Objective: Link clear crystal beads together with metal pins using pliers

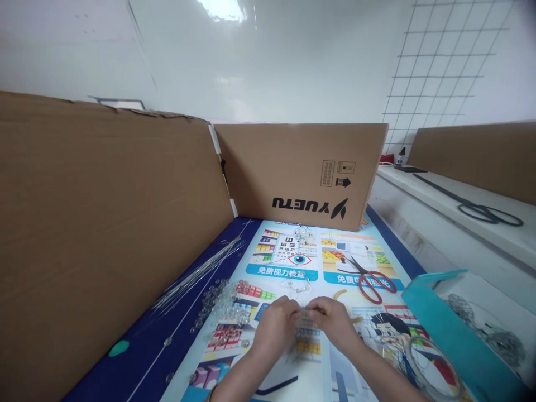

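My left hand (274, 326) and my right hand (333, 321) meet near the table's front edge, both pinched on a small clear beaded piece (305, 319) held between their fingertips. To the left of my left hand lies a pile of clear beads (221, 304) on the printed mat (293, 262). A bundle of thin wires (201, 273) lies further left, on the blue part of the mat. Red-handled scissors (372, 282) rest beyond my right hand. A small clear beaded item (302, 234) sits far back on the mat.
Cardboard walls (104, 234) stand at the left and at the back (301, 173). A teal box (456, 329) with beaded pieces stands at the right, with a clear ring (431, 365) in front of it. Black scissors (481, 209) lie on the white ledge to the right.
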### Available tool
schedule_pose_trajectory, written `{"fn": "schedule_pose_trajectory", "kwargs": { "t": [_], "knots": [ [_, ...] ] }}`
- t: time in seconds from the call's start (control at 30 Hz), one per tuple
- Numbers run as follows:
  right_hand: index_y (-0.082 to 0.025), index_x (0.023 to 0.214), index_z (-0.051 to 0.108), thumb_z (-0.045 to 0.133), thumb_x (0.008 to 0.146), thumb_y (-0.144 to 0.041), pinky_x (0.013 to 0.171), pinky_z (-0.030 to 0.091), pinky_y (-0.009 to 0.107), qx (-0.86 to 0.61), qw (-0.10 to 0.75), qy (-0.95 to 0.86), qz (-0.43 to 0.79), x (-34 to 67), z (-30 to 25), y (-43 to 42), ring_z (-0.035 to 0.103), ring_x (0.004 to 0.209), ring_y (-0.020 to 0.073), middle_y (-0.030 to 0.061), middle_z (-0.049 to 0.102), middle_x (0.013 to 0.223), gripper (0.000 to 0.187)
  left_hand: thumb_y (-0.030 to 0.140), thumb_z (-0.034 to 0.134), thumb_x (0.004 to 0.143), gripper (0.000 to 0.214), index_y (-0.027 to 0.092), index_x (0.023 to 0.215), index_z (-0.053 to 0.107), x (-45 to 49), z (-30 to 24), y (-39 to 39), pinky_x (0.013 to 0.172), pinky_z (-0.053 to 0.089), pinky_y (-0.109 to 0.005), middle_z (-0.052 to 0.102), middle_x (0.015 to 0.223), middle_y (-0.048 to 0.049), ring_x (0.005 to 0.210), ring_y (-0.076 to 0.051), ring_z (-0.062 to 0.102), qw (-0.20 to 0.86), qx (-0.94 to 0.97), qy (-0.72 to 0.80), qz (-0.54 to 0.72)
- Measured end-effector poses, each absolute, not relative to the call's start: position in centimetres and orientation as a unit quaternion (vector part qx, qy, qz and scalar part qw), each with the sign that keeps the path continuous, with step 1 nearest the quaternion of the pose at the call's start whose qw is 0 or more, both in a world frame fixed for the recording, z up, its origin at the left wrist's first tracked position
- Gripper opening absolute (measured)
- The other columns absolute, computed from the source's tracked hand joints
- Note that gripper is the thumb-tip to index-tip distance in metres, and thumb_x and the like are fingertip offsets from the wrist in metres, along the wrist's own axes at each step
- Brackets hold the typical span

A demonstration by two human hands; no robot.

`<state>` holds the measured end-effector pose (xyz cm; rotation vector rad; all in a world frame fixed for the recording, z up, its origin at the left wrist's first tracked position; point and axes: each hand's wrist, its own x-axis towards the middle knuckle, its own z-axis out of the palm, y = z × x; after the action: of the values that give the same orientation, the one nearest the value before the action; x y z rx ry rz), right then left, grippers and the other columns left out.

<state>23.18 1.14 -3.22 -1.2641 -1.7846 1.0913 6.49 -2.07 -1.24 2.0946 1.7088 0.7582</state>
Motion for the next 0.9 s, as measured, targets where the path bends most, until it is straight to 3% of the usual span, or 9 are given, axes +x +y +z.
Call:
{"fn": "schedule_pose_trajectory", "kwargs": {
  "t": [0.1, 0.37, 0.57, 0.9],
  "knots": [
    [-0.017, 0.075, 0.064, 0.058, 0.068, -0.028, 0.054, 0.044, 0.026, -0.474, 0.385, -0.582, 0.537, 22.7, -3.9, 1.2, 0.053, 0.055, 0.0137, -0.0005, 0.059, 0.064, 0.014, 0.010, 0.046, 0.071, 0.020, 0.020, 0.073, 0.063, 6.6, -1.7, -1.8, 0.063, 0.034, -0.023, 0.057, 0.070, 0.0002, 0.067, -0.014, 0.053, 0.223, 0.703, 0.596, 0.317],
    [-0.016, 0.081, 0.064, 0.067, 0.067, -0.036, 0.059, 0.048, 0.028, -0.446, 0.451, -0.495, 0.594, 22.1, -3.2, 0.4, 0.055, 0.062, 0.0147, 0.0007, 0.059, 0.067, 0.025, 0.015, 0.058, 0.064, 0.002, 0.016, 0.063, 0.057, 7.2, -3.9, -1.0, 0.055, 0.034, -0.021, 0.054, 0.059, 0.0024, 0.058, -0.011, 0.048, 0.422, 0.575, 0.551, 0.433],
    [-0.016, 0.081, 0.064, 0.069, 0.067, -0.037, 0.061, 0.047, 0.028, -0.432, 0.457, -0.455, 0.631, 21.9, -3.0, 0.1, 0.056, 0.065, 0.0153, 0.0015, 0.060, 0.068, 0.026, 0.026, 0.070, 0.062, 0.019, 0.014, 0.065, 0.056, 7.4, -3.7, -1.1, 0.047, 0.033, -0.021, 0.052, 0.054, 0.0031, 0.045, -0.007, 0.042, 0.619, 0.445, 0.439, 0.476],
    [-0.016, 0.081, 0.064, 0.070, 0.065, -0.038, 0.060, 0.047, 0.029, -0.436, 0.476, -0.437, 0.626, 21.8, -3.1, 0.1, 0.056, 0.064, 0.0156, 0.0013, 0.059, 0.067, 0.028, 0.026, 0.074, 0.063, 0.021, 0.014, 0.071, 0.059, 7.0, -3.7, -1.4, 0.050, 0.035, -0.022, 0.054, 0.056, 0.0014, 0.049, -0.008, 0.047, 0.714, 0.357, 0.375, 0.471]
  ]
}}
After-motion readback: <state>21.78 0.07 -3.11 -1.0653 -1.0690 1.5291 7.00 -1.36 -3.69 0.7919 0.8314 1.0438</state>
